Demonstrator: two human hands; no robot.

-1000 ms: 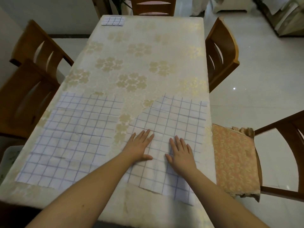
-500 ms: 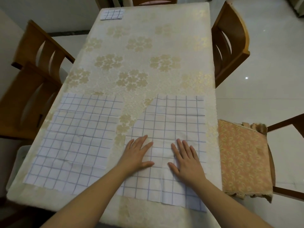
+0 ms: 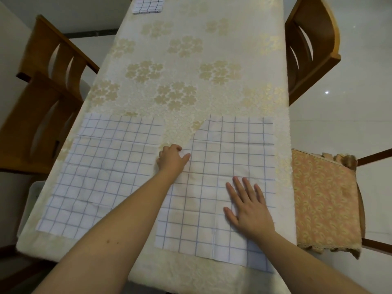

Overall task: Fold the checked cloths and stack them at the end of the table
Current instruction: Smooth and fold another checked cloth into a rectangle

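The white blue-checked cloth [image 3: 222, 177] is pinned by the flat, open-fingered right hand [image 3: 248, 209] & its left edge is pinched by the curled left hand [image 3: 171, 159], prob. for folding.

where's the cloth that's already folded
In the head view the folded checked cloth lies at the far end of the table, toward its left corner, well beyond both flat cloths.

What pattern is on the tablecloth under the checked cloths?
Cream tablecloth with pale gold flower clusters, in the head view.

The folded cloth [image 3: 148, 5] at the table's far end is cut off by the top edge.
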